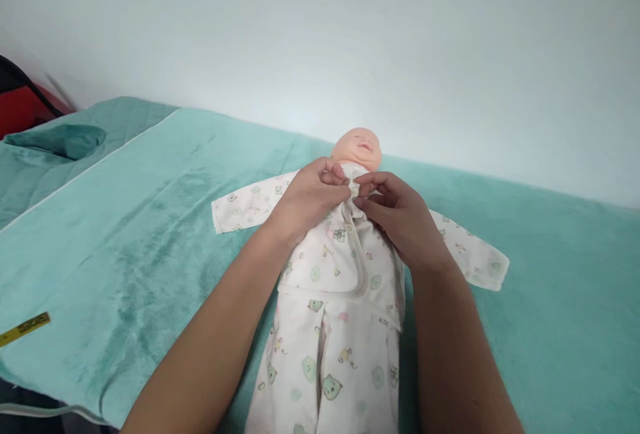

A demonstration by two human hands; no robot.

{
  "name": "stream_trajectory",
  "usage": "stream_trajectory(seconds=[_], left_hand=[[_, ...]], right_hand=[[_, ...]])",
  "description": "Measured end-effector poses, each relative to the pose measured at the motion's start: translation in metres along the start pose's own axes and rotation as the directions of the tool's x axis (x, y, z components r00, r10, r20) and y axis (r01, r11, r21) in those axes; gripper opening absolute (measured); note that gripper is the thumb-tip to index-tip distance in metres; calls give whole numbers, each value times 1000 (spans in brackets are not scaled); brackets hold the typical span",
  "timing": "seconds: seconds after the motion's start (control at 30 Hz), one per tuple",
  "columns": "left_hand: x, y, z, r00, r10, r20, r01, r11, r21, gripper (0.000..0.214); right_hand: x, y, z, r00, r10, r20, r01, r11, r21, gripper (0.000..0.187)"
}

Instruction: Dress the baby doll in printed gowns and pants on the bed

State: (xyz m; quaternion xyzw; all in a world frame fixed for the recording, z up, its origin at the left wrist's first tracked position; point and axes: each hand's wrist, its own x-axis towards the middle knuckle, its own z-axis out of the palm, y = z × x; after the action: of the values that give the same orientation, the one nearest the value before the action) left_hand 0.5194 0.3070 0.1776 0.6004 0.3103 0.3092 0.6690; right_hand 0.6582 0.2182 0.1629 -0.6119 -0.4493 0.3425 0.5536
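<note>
A baby doll (356,147) lies on its back on a teal towel (140,234), dressed in a white printed baby suit (340,327) with both sleeves spread out sideways. My left hand (309,195) pinches the left edge of the suit's collar just below the doll's chin. My right hand (400,217) pinches the opposite edge of the collar, fingertips meeting those of the left hand at the neckline. Both hands are closed on the fabric. The doll's body is hidden under the suit.
A darker teal quilted cover (60,154) lies under the towel at the left, with a folded lump on it. A red and black object (20,104) sits at the far left edge. A yellow tape (24,329) lies near the towel's front left corner. A pale wall rises behind.
</note>
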Motion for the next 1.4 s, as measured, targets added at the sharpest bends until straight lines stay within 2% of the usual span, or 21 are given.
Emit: stream_trajectory(seconds=[0.17, 0.37, 0.47, 0.57, 0.7, 0.77, 0.83, 0.9, 0.97, 1.07, 1.2, 1.4], left_hand=[[1, 1, -3, 999, -15, 41, 17, 999, -43, 21], [0, 0, -7, 993, -16, 115, 27, 995, -96, 18], [-1, -1, -5, 994, -4, 109, 10, 999, -51, 15], [0, -3, -3, 998, 28, 50, -30, 999, 43, 13], [-2, 1, -9, 997, 74, 20, -76, 986, 149, 9], [-6, 7, -16, 995, 56, 84, -75, 970, 232, 9], [-11, 15, -23, 980, 12, 201, -78, 942, 326, 13], [-15, 22, -29, 945, -39, 325, -97, 915, 391, 15], [-18, 25, -31, 914, -71, 400, -121, 892, 435, 13], [-20, 25, -28, 921, -61, 386, -149, 859, 491, 9], [-20, 22, -23, 931, -50, 361, -161, 832, 531, 14], [-20, 21, -23, 935, -42, 353, -166, 827, 537, 18]], right_hand=[[1, 0, 1, 1000, -3, -24, 1, 995, -97, 27], [2, 1, 2, 999, -21, -28, 20, 998, -52, 24], [1, 1, 3, 999, -18, -32, 16, 998, -53, 23], [1, 2, 3, 999, -1, -43, -1, 999, -38, 22], [1, -1, 1, 997, 50, -57, -49, 999, 22, 19], [-3, -8, -1, 996, 63, -63, -66, 997, -35, 16], [-8, -20, -3, 996, 79, -35, -84, 981, -173, 25], [-14, -31, -3, 994, 109, 14, -97, 931, -352, 34], [-19, -39, 0, 991, 135, 26, -104, 859, -501, 36], [-21, -42, 4, 992, 124, -4, -103, 799, -592, 35], [-21, -39, 6, 993, 119, 8, -91, 796, -598, 32], [-18, -38, -2, 977, 200, 77, -121, 812, -571, 31]])
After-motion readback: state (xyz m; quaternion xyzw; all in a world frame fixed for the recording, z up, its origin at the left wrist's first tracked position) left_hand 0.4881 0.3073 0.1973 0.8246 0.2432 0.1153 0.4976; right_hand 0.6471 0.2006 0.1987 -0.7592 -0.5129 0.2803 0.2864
